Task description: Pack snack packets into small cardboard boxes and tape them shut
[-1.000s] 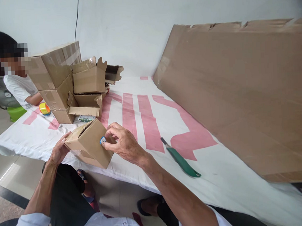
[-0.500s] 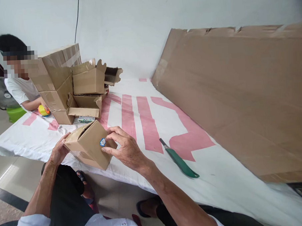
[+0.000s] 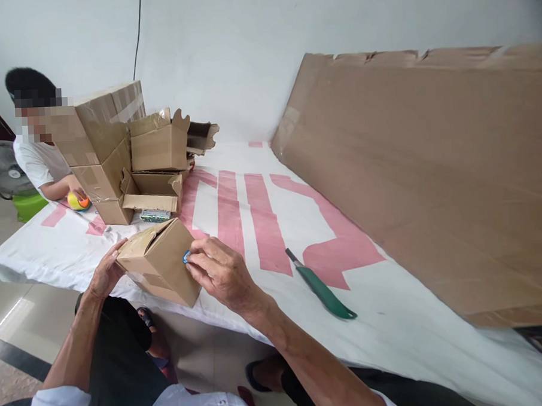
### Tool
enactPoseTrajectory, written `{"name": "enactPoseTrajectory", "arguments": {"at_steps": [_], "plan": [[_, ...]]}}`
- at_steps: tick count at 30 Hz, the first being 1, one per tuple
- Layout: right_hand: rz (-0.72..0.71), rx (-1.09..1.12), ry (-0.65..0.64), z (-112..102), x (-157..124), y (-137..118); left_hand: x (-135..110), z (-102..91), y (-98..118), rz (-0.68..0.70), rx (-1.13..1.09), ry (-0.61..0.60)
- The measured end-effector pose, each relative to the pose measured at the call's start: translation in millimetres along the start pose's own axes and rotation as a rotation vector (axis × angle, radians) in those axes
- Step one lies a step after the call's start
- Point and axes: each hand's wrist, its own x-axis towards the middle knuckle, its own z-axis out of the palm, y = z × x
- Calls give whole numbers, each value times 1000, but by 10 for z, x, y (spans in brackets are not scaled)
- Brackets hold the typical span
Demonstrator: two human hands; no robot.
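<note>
A small cardboard box [image 3: 170,264] is tilted at the table's near edge, one top flap slightly raised. My left hand [image 3: 107,271] grips its left end, the fingers partly hidden behind it. At the box's right face, my right hand [image 3: 220,271] has its thumb and fingers closed at a small round blue-and-white piece [image 3: 186,256]. The fingers cover most of that piece, and whether it is stuck to the cardboard I cannot tell. A green-handled knife [image 3: 322,290] lies on the cloth to the right of my right hand.
Stacked cardboard boxes [image 3: 101,129] and an open carton [image 3: 156,187] stand at the left. Behind the stack, a person's hand [image 3: 76,186] rests on a yellow-and-orange object [image 3: 79,202]. A large cardboard sheet [image 3: 409,179] leans along the right of the cloth-covered table [image 3: 271,311].
My right thumb and fingers have closed over the round blue-and-white piece. The box has turned slightly in my left hand. The person at the left has shifted a little to the right.
</note>
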Motion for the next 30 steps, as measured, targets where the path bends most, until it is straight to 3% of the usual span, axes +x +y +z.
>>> {"name": "enactPoseTrajectory", "arguments": {"at_steps": [5,12,20,25,27,30], "plan": [[-34,-50,64,74,-112,-13,-11,34,16,4,5,-5],[22,73,124,158,-307,40,-21,95,35,22,47,14],[70,31,200,268,-461,101,-55,190,67,44,80,43],[96,111,323,315,-583,186,-95,266,109,51,133,69],[186,183,384,279,-615,214,-118,300,128,66,161,67],[458,377,458,110,-602,247,-154,382,135,83,230,61]]}}
